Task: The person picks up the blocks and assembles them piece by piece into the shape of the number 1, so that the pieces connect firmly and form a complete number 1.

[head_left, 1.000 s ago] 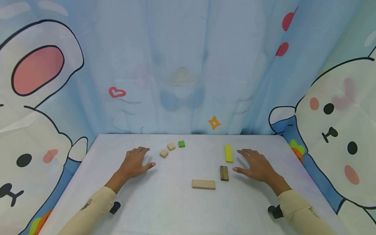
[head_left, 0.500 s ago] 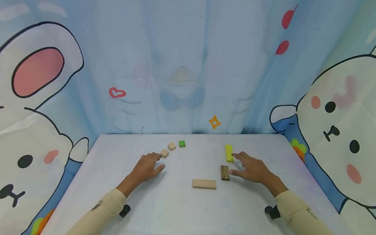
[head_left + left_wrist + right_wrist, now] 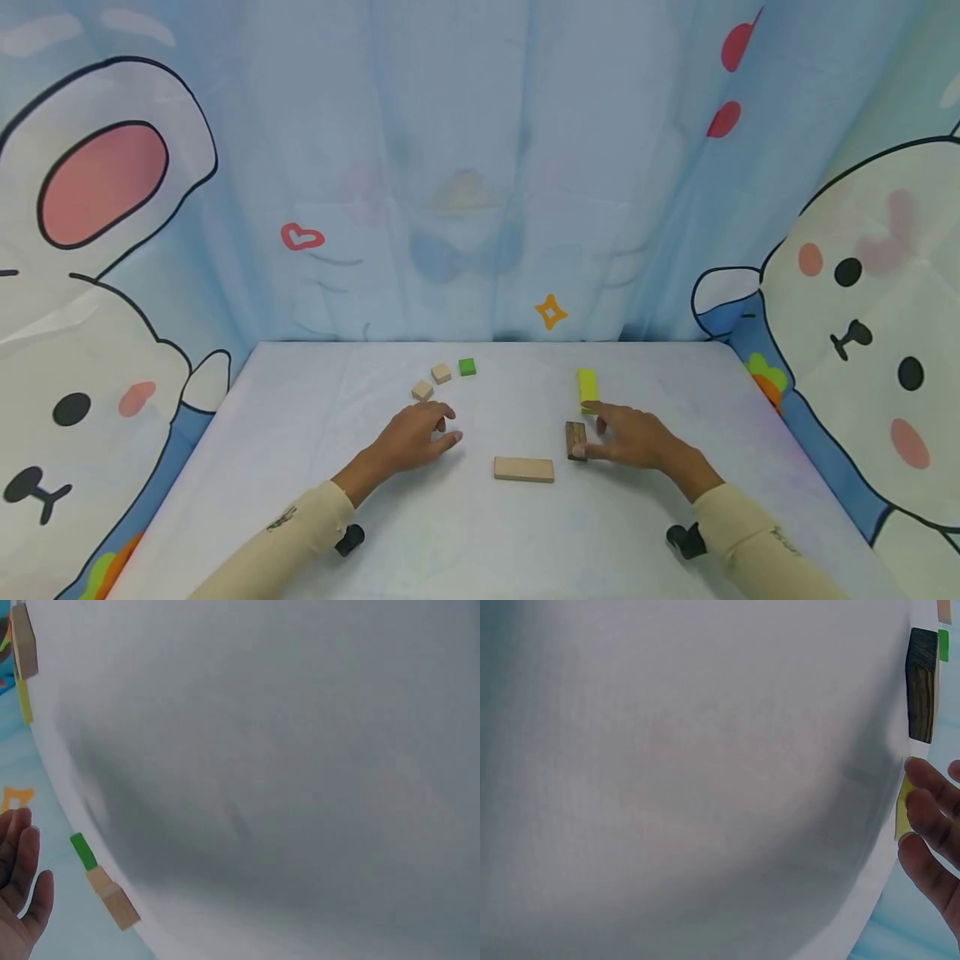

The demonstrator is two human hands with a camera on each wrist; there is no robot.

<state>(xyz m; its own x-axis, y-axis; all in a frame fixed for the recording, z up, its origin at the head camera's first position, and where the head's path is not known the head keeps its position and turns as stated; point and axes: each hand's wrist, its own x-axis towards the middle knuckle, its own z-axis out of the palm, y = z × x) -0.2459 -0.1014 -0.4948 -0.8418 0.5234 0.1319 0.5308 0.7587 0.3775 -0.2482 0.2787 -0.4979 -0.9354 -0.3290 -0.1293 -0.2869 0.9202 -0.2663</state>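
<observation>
The dark block lies at the thumb of my loosely spread right hand, contact unclear; my relaxed left hand hangs well apart.

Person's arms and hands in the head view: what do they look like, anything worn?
Left sleeve and right sleeve are long and cream, each with a dark marking too small to read. Black mount-like piece at each cuff. Left hand and right hand: bare, no gloves. No cables visible.
</observation>
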